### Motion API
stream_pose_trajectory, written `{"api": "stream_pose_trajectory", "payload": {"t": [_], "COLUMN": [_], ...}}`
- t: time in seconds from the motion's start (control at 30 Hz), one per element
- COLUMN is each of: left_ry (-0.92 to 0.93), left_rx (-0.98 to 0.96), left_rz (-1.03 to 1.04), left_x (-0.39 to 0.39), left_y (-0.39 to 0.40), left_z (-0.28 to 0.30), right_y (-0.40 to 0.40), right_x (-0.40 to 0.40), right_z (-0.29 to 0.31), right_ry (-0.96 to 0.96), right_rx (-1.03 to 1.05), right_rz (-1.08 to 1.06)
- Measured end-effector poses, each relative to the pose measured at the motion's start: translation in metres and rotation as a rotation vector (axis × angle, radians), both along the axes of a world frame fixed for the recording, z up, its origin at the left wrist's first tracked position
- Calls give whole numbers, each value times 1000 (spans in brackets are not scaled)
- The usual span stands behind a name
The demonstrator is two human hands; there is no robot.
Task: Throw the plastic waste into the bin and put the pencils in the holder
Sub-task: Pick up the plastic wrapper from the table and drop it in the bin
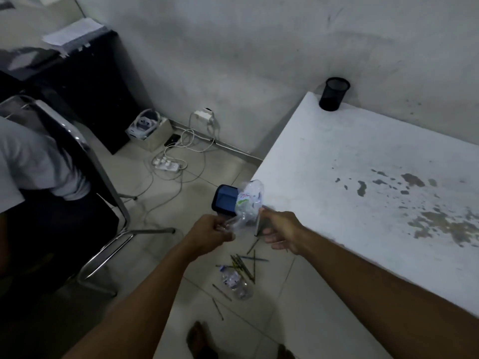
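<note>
my bare foot [198, 338] is nearest; the white table [363, 203] is right, with the far holder [334, 94] on it. left hand [210, 233] and right hand [281, 230] grip crumpled plastic [248, 200] above the bin [225, 203]; it could miss, landing near the pencils [242, 265]

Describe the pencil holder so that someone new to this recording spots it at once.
Start at the white table on the right. At its far corner against the wall stands the pencil holder, a black mesh cup, upright. It is the only thing on that table.
</note>
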State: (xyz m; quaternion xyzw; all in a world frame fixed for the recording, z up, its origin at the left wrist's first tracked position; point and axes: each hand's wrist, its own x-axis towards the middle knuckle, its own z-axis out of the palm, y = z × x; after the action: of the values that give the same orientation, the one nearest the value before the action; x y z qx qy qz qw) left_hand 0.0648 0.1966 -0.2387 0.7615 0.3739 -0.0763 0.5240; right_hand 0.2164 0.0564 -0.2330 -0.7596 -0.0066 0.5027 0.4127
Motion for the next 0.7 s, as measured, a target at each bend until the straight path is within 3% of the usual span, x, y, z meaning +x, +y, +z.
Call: {"api": "stream_pose_trajectory", "payload": {"t": [0.13,0.47,0.7], "left_ry": [-1,83,47], "left_rx": [-32,-73,-51], "left_rz": [112,84,182], "left_x": [-33,-38,-19], "left_y": [46,163,188], "left_z": [-24,-99,-166], "right_y": [46,141,162], "right_x": [-22,-49,-39], "right_z": [-18,-102,-170], "right_ry": [-4,-219,-173], "right_rx": [-67,-160,-228], "right_rz": [110,174,148]}}
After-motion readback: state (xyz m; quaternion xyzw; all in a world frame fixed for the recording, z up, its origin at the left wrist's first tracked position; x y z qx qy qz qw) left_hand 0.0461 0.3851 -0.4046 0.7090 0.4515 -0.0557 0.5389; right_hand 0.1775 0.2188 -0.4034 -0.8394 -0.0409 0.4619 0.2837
